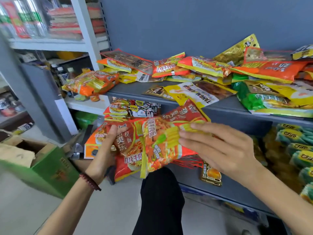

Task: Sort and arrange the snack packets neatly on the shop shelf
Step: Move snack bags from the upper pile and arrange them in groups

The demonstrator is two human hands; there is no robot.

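Note:
I hold a bundle of orange and red noodle packets (152, 145) in front of the grey shelf (220, 106). My left hand (105, 150) grips the bundle's left side from below. My right hand (218, 146) lies flat on its right end, fingers spread over the yellow packet edge. On the shelf lies a loose heap of snack packets (194, 72) in orange, yellow, brown and green, overlapping at all angles. One orange packet pile (91, 83) hangs over the shelf's left end.
A green cardboard box (50, 168) stands open on the floor at the left. A white rack (50, 43) with bottles and stacked goods is behind it. Teal and yellow packets (298, 150) fill the lower shelf at the right. My dark trouser leg (160, 200) is below the bundle.

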